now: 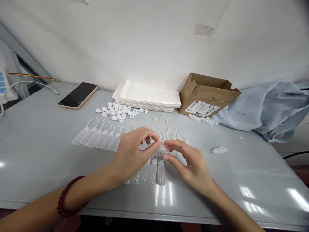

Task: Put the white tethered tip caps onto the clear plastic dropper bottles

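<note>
Between the fingertips of my right hand (189, 161) is a small translucent plastic bottle (164, 150), tilted, with its neck toward my left hand. My left hand (135, 149) is closed in a pinch at the neck of that bottle; what its fingertips hold there is too small to make out. Below and behind the hands lie rows of similar bottles (161, 174) with thin white straps at their necks. Another row of strapped bottles (96, 137) extends to the left. Loose white straps (161, 118) lie just beyond my hands.
White pointed caps (118, 111) are heaped before a stack of white envelopes (152, 95). An open cardboard box (205, 96) stands at the back right, several bottles (204, 120) before it. One bottle (219, 150) lies right. A phone (78, 95) is left, blue-grey cloth (260, 103) right.
</note>
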`<state>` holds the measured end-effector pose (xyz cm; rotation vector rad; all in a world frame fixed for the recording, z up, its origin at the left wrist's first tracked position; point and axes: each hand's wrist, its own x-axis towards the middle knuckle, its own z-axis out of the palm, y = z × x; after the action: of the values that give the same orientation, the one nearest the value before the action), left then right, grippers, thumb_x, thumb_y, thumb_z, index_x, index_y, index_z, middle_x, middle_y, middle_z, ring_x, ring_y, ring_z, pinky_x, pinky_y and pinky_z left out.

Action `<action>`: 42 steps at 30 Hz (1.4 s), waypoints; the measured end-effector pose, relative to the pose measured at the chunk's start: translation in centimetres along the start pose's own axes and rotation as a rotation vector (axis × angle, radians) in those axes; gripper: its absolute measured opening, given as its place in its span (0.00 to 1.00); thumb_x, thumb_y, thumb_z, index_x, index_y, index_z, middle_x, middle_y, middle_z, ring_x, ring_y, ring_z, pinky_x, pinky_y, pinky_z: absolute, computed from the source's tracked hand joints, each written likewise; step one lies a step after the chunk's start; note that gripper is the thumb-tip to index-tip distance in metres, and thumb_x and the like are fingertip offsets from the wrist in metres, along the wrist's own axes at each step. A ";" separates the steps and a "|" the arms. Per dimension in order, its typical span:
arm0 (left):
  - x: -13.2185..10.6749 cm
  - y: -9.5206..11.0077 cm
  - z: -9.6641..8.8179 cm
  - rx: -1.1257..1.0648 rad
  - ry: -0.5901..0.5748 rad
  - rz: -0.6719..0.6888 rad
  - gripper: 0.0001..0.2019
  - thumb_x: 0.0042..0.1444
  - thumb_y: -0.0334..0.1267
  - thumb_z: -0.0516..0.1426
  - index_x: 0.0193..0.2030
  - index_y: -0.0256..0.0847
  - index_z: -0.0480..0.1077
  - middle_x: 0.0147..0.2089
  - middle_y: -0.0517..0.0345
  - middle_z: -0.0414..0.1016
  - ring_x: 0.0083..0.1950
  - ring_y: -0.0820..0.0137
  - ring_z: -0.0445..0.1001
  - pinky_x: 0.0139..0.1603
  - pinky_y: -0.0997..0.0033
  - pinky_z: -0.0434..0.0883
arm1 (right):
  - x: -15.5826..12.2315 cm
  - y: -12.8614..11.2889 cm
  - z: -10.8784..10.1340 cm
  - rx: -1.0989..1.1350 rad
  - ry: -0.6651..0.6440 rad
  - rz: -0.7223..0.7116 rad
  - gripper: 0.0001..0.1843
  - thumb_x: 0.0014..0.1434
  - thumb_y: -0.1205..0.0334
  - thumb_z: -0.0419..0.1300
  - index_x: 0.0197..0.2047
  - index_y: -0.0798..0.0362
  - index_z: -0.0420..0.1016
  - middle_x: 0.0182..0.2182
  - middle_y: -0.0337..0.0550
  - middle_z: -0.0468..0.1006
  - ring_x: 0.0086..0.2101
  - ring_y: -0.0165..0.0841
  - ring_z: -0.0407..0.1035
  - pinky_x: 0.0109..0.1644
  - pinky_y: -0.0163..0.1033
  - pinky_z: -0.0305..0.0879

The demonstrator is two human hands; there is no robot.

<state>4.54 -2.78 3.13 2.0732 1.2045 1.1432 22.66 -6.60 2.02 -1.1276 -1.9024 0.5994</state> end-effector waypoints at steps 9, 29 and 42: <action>-0.3 0.1 0.3 -0.105 -0.021 0.172 0.07 0.57 0.27 0.54 0.34 0.41 0.71 0.33 0.59 0.76 0.33 0.74 0.74 0.33 0.76 0.73 | -0.1 0.0 0.2 0.056 0.041 0.060 0.14 0.58 0.67 0.61 0.48 0.49 0.71 0.37 0.42 0.79 0.33 0.32 0.72 0.39 0.40 0.72; -0.4 0.4 0.2 -0.093 -0.036 0.191 0.06 0.57 0.27 0.56 0.35 0.42 0.73 0.37 0.57 0.74 0.36 0.74 0.75 0.37 0.74 0.74 | -0.1 0.0 0.2 -0.026 0.134 -0.029 0.11 0.58 0.69 0.61 0.44 0.48 0.71 0.37 0.42 0.78 0.32 0.32 0.71 0.36 0.40 0.72; -1.1 -0.4 1.0 -0.074 0.016 0.378 0.09 0.57 0.23 0.55 0.40 0.40 0.70 0.38 0.56 0.75 0.39 0.73 0.75 0.39 0.74 0.74 | -0.2 -0.5 0.6 0.266 0.245 0.228 0.09 0.52 0.68 0.66 0.38 0.49 0.75 0.34 0.38 0.78 0.31 0.29 0.72 0.36 0.37 0.73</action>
<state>4.90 -3.53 1.89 2.2986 0.7793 1.3478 21.99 -7.03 2.01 -1.1910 -1.4503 0.7762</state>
